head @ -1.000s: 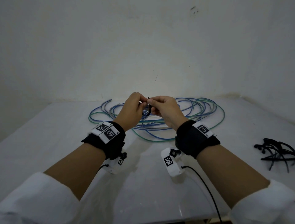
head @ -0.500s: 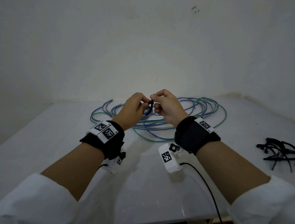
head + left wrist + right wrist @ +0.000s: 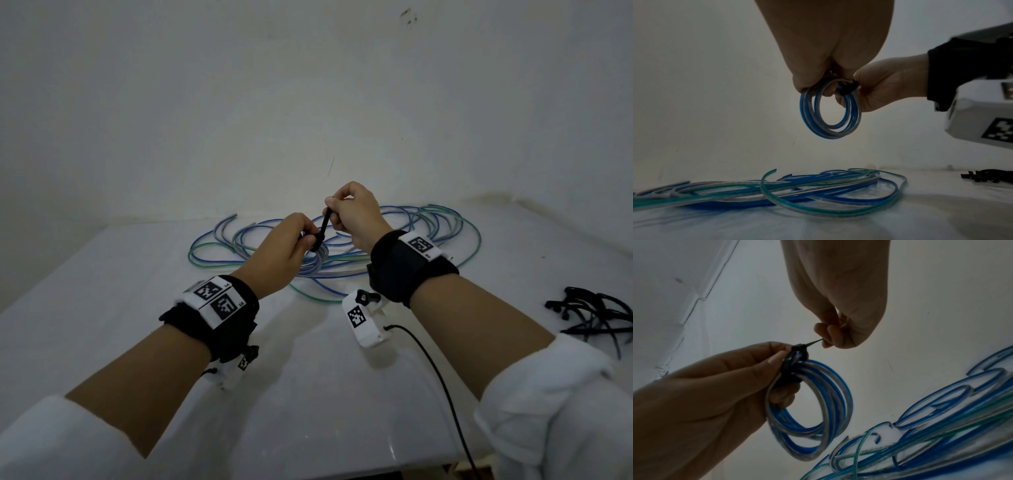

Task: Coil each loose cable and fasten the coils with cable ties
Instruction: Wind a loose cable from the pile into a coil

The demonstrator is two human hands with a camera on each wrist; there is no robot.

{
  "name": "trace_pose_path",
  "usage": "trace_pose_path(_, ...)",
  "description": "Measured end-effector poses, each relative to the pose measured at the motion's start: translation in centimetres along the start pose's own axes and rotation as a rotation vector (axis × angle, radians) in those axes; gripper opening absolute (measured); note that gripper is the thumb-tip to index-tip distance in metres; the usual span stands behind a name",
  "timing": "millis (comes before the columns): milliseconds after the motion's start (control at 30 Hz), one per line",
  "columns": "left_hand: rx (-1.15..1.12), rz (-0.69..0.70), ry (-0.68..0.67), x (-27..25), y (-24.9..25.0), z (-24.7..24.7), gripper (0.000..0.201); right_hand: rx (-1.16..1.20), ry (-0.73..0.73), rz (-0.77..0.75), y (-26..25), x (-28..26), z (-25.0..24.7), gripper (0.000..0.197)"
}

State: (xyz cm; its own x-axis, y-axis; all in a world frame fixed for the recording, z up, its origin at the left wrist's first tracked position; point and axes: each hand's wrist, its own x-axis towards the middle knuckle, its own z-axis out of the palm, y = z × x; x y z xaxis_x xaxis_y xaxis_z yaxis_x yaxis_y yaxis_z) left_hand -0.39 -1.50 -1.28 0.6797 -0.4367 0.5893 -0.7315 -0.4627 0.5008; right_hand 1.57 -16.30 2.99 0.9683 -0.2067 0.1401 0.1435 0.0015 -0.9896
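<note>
Above the table [image 3: 102, 308], the left hand [image 3: 281, 250] fingers pinch a small blue-and-clear cable coil [image 3: 818, 402] where a black cable tie [image 3: 792, 363] wraps it; right hand [image 3: 356, 216] fingers pinch the tie's thin tail.

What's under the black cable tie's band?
The black cable tie wraps a blue and clear cable coil held by the left hand; right hand pulls its tail. Strands beneath the band are hidden.
</note>
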Motion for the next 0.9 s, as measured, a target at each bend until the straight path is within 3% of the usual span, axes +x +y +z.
trace_pose_path(433,-0.063,-0.045,-0.057,0.4,1.3,-0.5,0.007,0.005,0.017,0.018,0.2,0.8,0.1,0.022)
trace_pose_path(567,-0.170,-0.154,0.000,0.5,1.1,-0.5,0.006,0.134,-0.146,0.050,-0.1,0.4,-0.2,0.015)
trace_pose_path(700,-0.268,-0.206,0.064,0.7,0.6,-0.7,0.009,0.026,-0.309,0.083,0.5,-0.1,-0.5,0.009)
trace_pose_path(767,-0.303,-0.215,0.068,0.7,0.7,-0.7,0.013,-0.007,-0.295,0.071,0.9,-0.3,-0.4,0.005)
trace_pose_path(900,-0.331,-0.255,0.000,0.3,1.0,-0.6,0.002,-0.022,-0.228,0.045,1.2,-0.4,-0.3,0.007)
